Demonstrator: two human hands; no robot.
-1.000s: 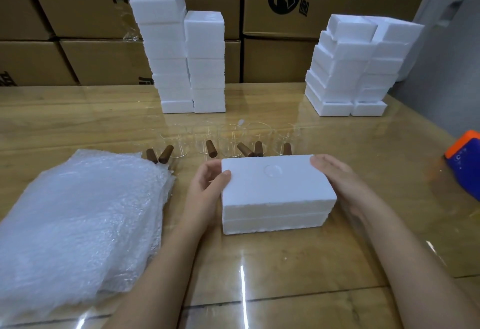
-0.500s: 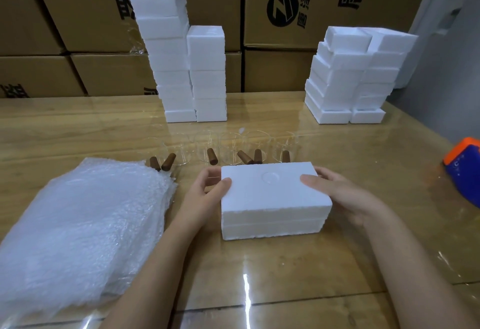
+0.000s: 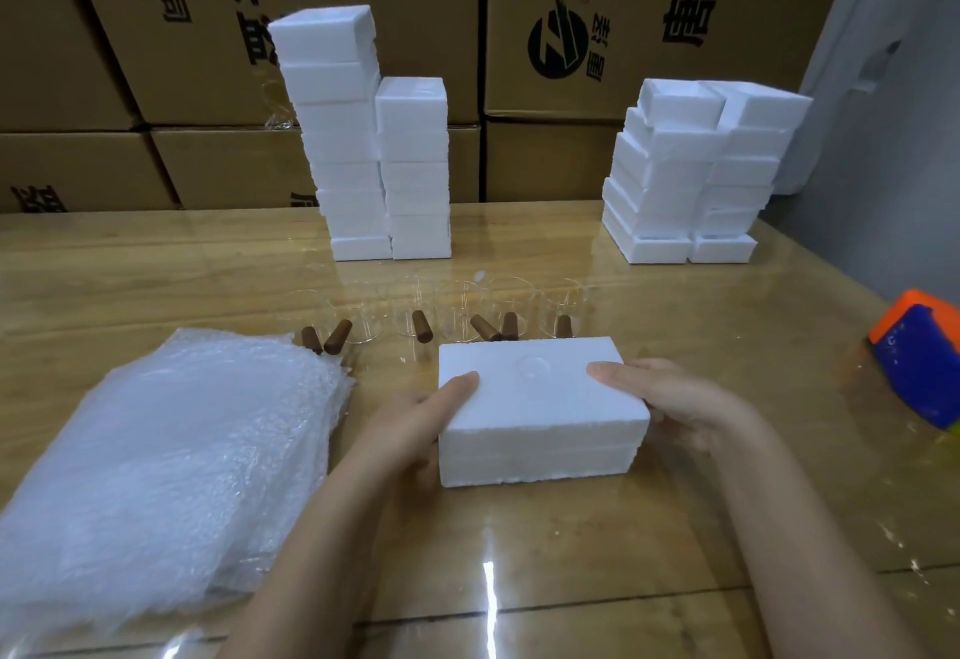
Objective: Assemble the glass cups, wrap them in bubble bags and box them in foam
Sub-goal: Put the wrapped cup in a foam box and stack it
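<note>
The left hand at 9 o'clock and the right hand at 3 o'clock clasp the closed foam box mid-table, thumbs on its lid, with bubble bags piled at 8 o'clock, glass cups lined just beyond at 12, and foam stacks farther off at 11 and 1.

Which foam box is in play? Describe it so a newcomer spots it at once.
On the wooden table, look just this side of the row of glass cups. The foam box is there alone, gripped between the left hand and right hand. Unlike the foam stacks at the back, it is single, closed, with a round dimple on top.
</note>
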